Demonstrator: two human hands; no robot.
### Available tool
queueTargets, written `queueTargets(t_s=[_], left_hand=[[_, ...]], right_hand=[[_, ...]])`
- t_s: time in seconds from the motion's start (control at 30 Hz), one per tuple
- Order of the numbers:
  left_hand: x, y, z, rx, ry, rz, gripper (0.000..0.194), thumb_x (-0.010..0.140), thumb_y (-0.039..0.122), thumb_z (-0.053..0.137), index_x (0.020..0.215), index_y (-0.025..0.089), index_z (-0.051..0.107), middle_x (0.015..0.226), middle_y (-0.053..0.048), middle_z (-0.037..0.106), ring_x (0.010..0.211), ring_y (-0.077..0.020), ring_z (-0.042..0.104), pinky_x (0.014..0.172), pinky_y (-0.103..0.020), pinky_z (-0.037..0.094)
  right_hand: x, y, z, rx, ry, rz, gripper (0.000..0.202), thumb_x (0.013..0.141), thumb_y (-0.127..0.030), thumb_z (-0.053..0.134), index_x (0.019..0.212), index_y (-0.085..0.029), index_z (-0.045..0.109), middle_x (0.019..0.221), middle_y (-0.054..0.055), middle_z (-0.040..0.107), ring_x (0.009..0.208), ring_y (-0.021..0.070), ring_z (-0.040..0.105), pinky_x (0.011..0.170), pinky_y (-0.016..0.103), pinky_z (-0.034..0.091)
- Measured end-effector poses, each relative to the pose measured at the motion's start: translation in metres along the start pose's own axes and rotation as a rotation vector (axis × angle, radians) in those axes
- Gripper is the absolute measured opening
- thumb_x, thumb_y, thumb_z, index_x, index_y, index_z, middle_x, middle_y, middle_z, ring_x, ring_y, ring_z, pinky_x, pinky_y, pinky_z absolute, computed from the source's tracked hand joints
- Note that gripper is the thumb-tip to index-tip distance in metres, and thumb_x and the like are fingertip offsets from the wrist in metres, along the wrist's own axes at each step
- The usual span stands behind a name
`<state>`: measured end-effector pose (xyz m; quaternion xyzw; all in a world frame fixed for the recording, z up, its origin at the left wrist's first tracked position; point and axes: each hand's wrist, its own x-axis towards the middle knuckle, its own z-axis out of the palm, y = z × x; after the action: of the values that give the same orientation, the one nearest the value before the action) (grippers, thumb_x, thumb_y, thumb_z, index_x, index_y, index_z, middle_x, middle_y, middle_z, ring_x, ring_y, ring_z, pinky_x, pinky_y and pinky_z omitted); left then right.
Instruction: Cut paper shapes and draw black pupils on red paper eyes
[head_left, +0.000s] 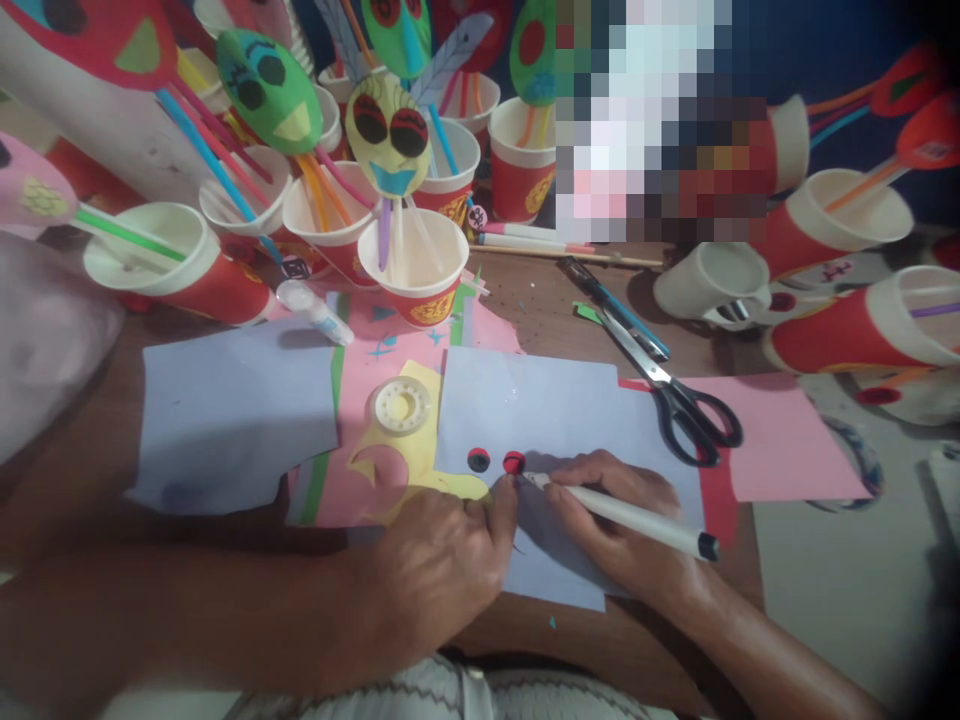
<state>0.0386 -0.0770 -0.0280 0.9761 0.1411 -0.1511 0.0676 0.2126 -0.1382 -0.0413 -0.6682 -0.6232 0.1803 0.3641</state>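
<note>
My right hand (622, 510) is closed round a white marker (637, 518) with a black end. The marker's tip points left, beside a small red paper disc (514, 462) with black marks on it. My left hand (450, 550) has its fingers curled, with the index fingertip pressing the disc's lower edge against blue-grey paper (540, 390). A second disc (478, 460), mostly black with a red rim, lies just left of it. Yellow paper scraps (427, 385) and a white tape roll (402, 405) lie beyond my left hand.
Black-handled scissors (694, 415) and a blue cutter knife (619, 310) lie at the right. A glue tube (315, 312) sits at the left. Several red paper cups with paper faces on straws stand behind, including one front cup (412, 270). A white mug (712, 280) stands right.
</note>
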Motion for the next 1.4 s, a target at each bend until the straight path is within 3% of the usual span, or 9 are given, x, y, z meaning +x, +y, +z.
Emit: queueTargets(t_s=[0.43, 1.0, 1.2, 1.4], left_hand=[[0.0006, -0.0018, -0.0001, 0.001, 0.008, 0.025, 0.05, 0.082, 0.015, 0.058, 0.126, -0.003, 0.045, 0.063, -0.006, 0.064, 0.051, -0.0231, 0.062, 0.04, -0.034, 0.049], [0.0008, 0.0, -0.0021, 0.009, -0.016, 0.012, 0.049, 0.083, 0.016, 0.056, 0.127, -0.004, 0.045, 0.063, -0.006, 0.064, 0.052, -0.0223, 0.063, 0.041, -0.033, 0.049], [0.0011, -0.0015, -0.0032, -0.001, -0.031, 0.019, 0.047, 0.084, 0.015, 0.054, 0.127, -0.003, 0.045, 0.064, -0.007, 0.064, 0.053, -0.0225, 0.063, 0.044, -0.033, 0.049], [-0.0005, -0.0021, -0.0007, -0.003, -0.021, 0.014, 0.046, 0.086, 0.016, 0.053, 0.127, -0.002, 0.044, 0.065, -0.006, 0.064, 0.053, -0.0224, 0.063, 0.043, -0.033, 0.048]], right_hand=[[0.0008, -0.0004, -0.0024, -0.075, 0.056, 0.069, 0.013, 0.081, -0.023, 0.055, 0.069, -0.021, 0.059, 0.052, -0.002, 0.064, 0.038, 0.0103, 0.057, 0.039, 0.021, 0.044], [-0.0003, 0.0002, -0.0016, -0.002, 0.002, 0.05, 0.012, 0.078, -0.018, 0.057, 0.067, -0.018, 0.06, 0.054, -0.001, 0.063, 0.043, 0.0094, 0.057, 0.043, 0.02, 0.044], [-0.0007, 0.001, -0.0015, 0.084, 0.011, 0.172, 0.006, 0.079, -0.021, 0.059, 0.074, -0.021, 0.062, 0.059, -0.001, 0.065, 0.045, 0.0116, 0.06, 0.042, 0.02, 0.046], [-0.0011, 0.0006, -0.0005, 0.037, 0.001, 0.182, 0.01, 0.081, -0.023, 0.058, 0.073, -0.021, 0.062, 0.057, -0.001, 0.064, 0.04, 0.0108, 0.054, 0.04, 0.022, 0.044]])
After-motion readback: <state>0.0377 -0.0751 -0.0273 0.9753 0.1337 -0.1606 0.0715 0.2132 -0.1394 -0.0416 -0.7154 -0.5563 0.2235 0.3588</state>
